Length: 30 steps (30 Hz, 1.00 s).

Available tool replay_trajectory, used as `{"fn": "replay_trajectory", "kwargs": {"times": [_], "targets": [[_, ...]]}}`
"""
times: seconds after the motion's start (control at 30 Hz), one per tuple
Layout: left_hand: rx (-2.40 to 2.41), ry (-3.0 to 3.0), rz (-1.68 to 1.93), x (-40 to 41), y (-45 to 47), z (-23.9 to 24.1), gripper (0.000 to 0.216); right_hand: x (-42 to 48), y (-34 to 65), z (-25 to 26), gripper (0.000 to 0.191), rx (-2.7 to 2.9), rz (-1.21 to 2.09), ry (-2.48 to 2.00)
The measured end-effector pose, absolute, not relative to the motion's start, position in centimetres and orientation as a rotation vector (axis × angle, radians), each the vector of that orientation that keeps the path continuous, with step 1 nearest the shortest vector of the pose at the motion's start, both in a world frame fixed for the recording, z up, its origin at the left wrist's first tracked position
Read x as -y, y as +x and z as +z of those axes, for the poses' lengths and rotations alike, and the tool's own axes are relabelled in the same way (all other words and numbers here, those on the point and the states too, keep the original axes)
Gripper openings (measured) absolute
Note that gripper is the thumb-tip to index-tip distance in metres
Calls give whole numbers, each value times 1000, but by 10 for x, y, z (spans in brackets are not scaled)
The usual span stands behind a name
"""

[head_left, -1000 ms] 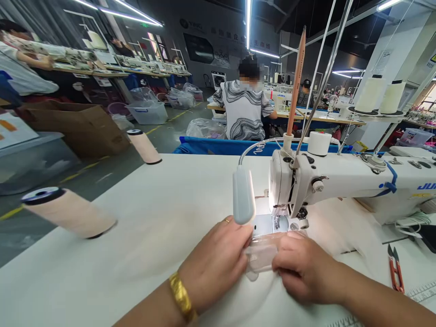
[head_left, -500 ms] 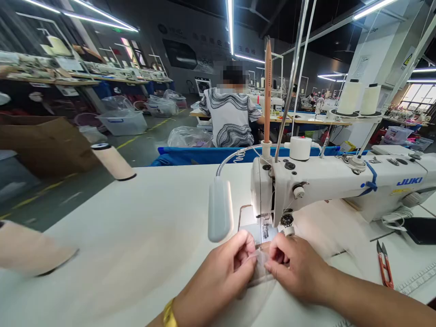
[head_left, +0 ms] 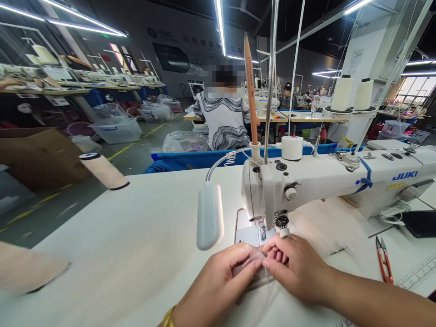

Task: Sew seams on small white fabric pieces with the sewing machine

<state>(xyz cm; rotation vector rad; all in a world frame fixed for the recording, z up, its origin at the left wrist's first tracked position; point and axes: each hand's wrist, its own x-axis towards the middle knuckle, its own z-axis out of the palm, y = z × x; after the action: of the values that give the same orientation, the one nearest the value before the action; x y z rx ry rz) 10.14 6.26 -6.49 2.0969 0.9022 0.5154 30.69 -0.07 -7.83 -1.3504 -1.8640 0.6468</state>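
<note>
Fabric (head_left: pixel 256 282), a small thin pale piece, lies on the desk (head_left: pixel 136 236) just in front of the presser foot (head_left: pixel 263 233) of the sewing machine (head_left: pixel 323 179). My left hand (head_left: pixel 221 284) and right hand (head_left: pixel 296 268) are both closed on it. Thumb and fingers pinch its edges from two sides, and the fingertips nearly meet. I think this double grip keeps such a limp piece flat and straight near the needle. The lamp (head_left: pixel 209 215) hangs low on its bent neck, so its light falls on the plate beside my fingers. The snips (head_left: pixel 384 259) lie to the right, near the right hand but not touching it, easy to reach. A thread cone (head_left: pixel 104 170) stands at the far left edge, out of the way. A person (head_left: pixel 225 122) sits behind the machine, well apart.
</note>
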Motion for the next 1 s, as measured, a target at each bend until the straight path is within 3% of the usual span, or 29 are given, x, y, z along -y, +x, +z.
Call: {"fn": "replay_trajectory", "kwargs": {"times": [0.13,0.47,1.0], "targets": [[-877,2126,541,-61,103,-65,38,0,305,-80,3,1850,597,-1306],[-938,2178,560,-59,107,-67,39,0,303,-81,13,1865,421,-1197],[-1045,1824,632,-54,115,-65,25,0,302,-82,13,1831,404,-1186]]}}
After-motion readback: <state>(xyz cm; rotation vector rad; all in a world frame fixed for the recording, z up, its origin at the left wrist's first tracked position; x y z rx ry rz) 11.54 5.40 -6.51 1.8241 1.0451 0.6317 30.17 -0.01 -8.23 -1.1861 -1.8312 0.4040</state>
